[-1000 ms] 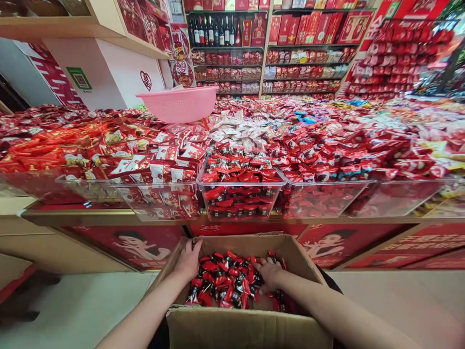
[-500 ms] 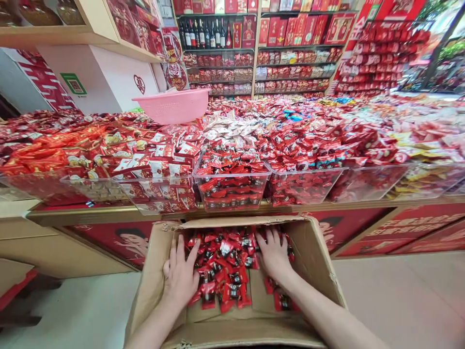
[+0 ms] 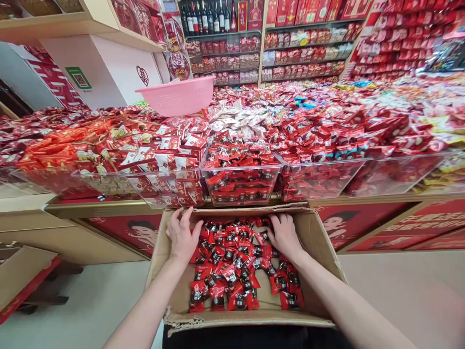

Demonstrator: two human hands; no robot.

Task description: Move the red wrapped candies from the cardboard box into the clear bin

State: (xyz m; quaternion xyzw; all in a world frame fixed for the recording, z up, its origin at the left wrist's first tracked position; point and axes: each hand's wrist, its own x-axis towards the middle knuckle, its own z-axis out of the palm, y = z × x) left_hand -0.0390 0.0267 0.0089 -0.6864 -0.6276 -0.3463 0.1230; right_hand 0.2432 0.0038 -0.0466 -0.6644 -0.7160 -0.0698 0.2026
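A cardboard box (image 3: 240, 317) stands before me, open at the top. Red and dark wrapped candies (image 3: 232, 261) lie loose across its bottom, with bare cardboard showing between some. My left hand (image 3: 181, 235) is inside the box's far left corner, fingers spread, its fingertips near the far wall. My right hand (image 3: 285, 236) is in the far right part, fingers stretched forward beside the candies; its fingertips partly hide against the far wall. Neither hand shows a candy in it. Just beyond the box sits a clear plastic bin (image 3: 241, 169) heaped with similar red packets.
A counter holds more clear bins of packets, such as white-and-red packets (image 3: 170, 160) on the left. A pink basket (image 3: 178, 97) rests on the heaps. Shelves with wine bottles (image 3: 209, 18) stand behind. A low wooden stool (image 3: 27, 281) is at lower left.
The candies have spread more evenly over the box's bottom. Both hands have moved toward the far wall, the left still spread. My view has tilted down.
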